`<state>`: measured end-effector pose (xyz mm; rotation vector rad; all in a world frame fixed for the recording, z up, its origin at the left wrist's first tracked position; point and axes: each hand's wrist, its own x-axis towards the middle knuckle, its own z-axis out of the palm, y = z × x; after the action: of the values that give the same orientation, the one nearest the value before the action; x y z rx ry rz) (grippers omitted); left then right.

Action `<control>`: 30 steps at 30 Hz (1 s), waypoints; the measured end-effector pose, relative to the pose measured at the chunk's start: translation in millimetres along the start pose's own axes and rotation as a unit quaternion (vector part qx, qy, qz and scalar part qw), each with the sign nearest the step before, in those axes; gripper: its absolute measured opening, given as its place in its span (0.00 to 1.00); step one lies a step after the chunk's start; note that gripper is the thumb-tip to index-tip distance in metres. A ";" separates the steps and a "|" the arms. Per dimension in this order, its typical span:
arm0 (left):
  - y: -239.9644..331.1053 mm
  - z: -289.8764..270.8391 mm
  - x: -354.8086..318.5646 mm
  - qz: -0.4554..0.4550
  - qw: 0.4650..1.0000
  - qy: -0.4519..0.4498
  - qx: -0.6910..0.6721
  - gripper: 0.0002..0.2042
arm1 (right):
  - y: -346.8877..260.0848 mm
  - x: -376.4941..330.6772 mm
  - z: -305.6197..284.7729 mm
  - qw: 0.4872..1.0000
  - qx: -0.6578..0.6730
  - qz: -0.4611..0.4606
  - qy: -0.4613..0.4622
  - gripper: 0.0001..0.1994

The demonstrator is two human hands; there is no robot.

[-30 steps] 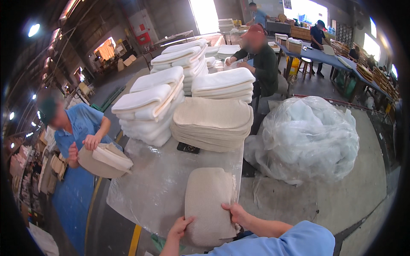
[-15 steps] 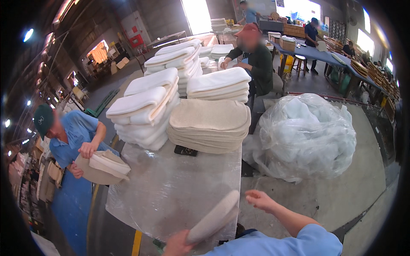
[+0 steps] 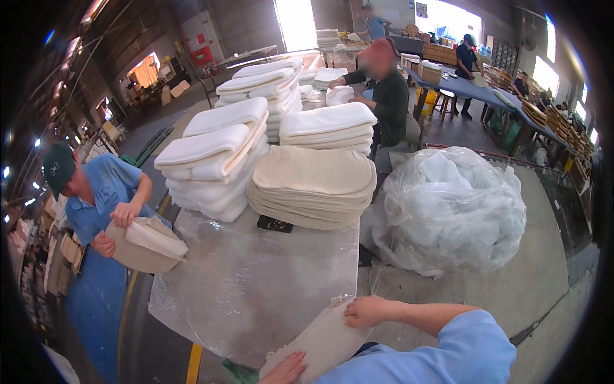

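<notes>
Head view, looking down over a work table (image 3: 256,301) wrapped in clear plastic sheet. At the bottom edge of the picture, the person's two hands hold one beige fabric pad (image 3: 316,342), a flat rounded piece with a fuzzy edge. The pad sits at the near edge of the table, tilted up off the surface, its long axis running from lower left to upper right. The right hand (image 3: 366,312) closes over the pad's upper right end, fingers curled on top of the edge. The left hand (image 3: 286,369) grips the lower left end, close to the body, fingers wrapped onto the pad's face; part of it is cut off by the frame. The right hand is the farther one, reaching out over the table; the left is nearer the body.

Beyond the hands, the middle of the table is bare plastic. At its far end a stack of beige pads (image 3: 313,185) lies straight ahead, with piles of white foam cushions (image 3: 214,160) to its left and behind it. To the right stands a big clear bag of white stuffing (image 3: 448,205). At the left, a co-worker in a blue shirt (image 3: 96,198) pushes foam into a beige cover (image 3: 144,246). Other people work at tables further back.
</notes>
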<state>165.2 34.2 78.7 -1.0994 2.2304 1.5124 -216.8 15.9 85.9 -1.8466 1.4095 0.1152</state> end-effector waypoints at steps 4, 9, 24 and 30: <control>19.2 -4.5 25.0 -0.066 0.997 -0.044 0.000 0.34 | -32.6 13.9 4.2 0.975 -0.153 -0.044 -0.154 0.34; 19.7 -1.0 37.0 -0.103 0.991 -0.067 0.045 0.35 | -68.1 33.8 27.9 0.957 -0.140 -0.103 -0.232 0.40; -44.4 15.1 55.0 -0.032 0.999 0.043 0.011 0.35 | -80.0 86.2 37.9 0.940 -0.125 -0.107 -0.298 0.41; -25.1 11.8 -9.5 -0.114 0.992 -0.002 0.060 0.32 | -101.6 61.5 66.5 0.941 -0.096 -0.173 -0.273 0.38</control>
<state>186.6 44.1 61.3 -1.2621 2.0787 1.2698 -82.6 16.8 62.9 -1.9855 0.7011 0.5578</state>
